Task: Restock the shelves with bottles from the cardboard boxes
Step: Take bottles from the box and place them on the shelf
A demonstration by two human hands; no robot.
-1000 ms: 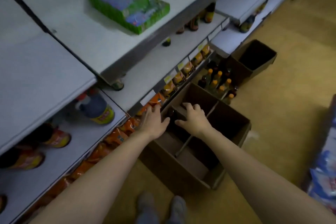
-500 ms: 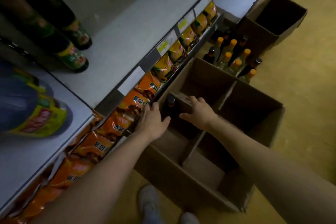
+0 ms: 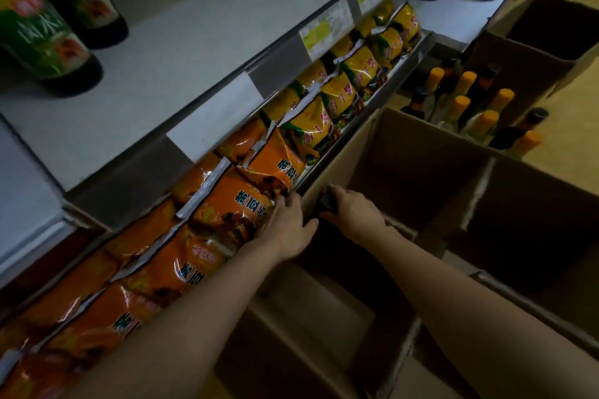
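A big cardboard box (image 3: 418, 129) with inner dividers stands on the floor against the bottom shelf. In its near-left compartment stands a dark bottle (image 3: 326, 201), of which only the top shows. My right hand (image 3: 355, 214) grips that top with curled fingers. My left hand (image 3: 285, 227) rests on the box's left wall just beside it, fingers stretched toward the orange bags and thumb toward the bottle. The other compartments look dark, and I cannot see what they hold.
Orange bags (image 3: 227, 204) and yellow bags (image 3: 340, 87) fill the bottom shelf. Dark green-labelled bottles (image 3: 48, 36) stand on the white shelf (image 3: 194, 26) above. Several orange-capped bottles (image 3: 463, 100) stand on the floor behind the box, next to a second open box (image 3: 531, 52).
The view has dropped lower and closer to the box. My right hand has moved from the divider onto the dark bottle's top and curled round it. The left hand stays at the box's wall.
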